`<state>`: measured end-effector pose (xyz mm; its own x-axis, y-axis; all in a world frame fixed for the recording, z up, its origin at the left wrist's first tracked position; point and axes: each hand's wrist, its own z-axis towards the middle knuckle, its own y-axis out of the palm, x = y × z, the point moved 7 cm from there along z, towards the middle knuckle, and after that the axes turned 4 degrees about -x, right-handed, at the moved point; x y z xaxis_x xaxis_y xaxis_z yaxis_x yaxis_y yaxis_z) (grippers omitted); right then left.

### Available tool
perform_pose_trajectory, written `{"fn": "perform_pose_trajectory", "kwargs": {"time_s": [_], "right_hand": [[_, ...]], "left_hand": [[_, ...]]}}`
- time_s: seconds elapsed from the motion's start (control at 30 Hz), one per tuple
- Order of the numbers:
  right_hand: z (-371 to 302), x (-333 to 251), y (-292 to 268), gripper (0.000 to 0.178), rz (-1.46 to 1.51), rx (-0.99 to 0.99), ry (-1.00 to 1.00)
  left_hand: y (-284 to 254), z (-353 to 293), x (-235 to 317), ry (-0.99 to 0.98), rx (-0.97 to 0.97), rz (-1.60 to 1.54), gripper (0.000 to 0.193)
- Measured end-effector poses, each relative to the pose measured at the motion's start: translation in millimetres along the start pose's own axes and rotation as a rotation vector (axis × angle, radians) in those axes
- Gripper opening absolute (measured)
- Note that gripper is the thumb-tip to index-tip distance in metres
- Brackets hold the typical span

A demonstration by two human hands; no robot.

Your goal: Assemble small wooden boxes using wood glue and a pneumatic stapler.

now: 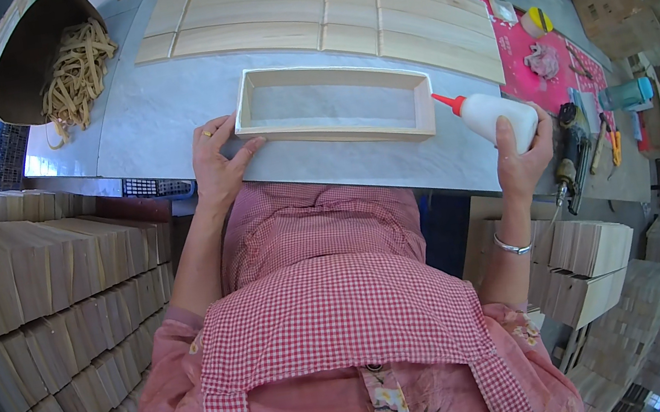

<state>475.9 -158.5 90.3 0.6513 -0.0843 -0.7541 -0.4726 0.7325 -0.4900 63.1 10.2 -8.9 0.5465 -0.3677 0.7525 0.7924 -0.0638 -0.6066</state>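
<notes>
Pinching the frame (336,134) by the desk's front edge (316,174), my left hand (219,161) seemingly steadies it; my right hand (525,153) clasps the bottle (486,117), tip towards it.

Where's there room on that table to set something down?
Bare tabletop lies between the tan strips and left hand; a narrower patch separates the wooden frame from the table's near edge. Boards crowd the back; tools crowd the right.

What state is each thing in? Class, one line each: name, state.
Wooden frame: open-topped, left hand gripping its left end
White bottle: tilted, gripped by the right hand
Red nozzle: pointing toward the frame; tip open or sealed, cannot tell
Strips: loose, tangled
Container: open, strips at its mouth
Pinkish wad: crumpled
</notes>
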Motion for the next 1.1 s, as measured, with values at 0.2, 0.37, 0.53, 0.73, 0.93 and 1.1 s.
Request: {"fn": "perform_pose_trajectory", "kwargs": {"time_s": [0.2,0.37,0.53,0.73,0.93,1.1], "right_hand": [[-19,-8,-18,0.041,-0.009,-0.065,-0.014],[-31,-12,-20,0.041,0.066,-0.089,0.045],[-49,-25,36,0.046,0.474,-0.157,0.283],[-75,-90,142,0.047,0.459,-0.429,0.062],[-76,-110,178,0.049,0.470,-0.467,-0.001],[-71,-114,171,0.048,0.456,-0.463,-0.006]], "left_hand": [[0,0,0,0.006,0.005,0.012,0.052],[-2,-1,-4,0.020,0.018,0.028,0.051],[-1,0,-5,0.024,0.013,0.048,0.049],[-1,-2,-3,0.047,0.039,0.041,0.049],[-3,-1,0,0.032,0.021,0.041,0.050],[-4,-1,-1,0.040,0.021,0.049,0.050]]}}
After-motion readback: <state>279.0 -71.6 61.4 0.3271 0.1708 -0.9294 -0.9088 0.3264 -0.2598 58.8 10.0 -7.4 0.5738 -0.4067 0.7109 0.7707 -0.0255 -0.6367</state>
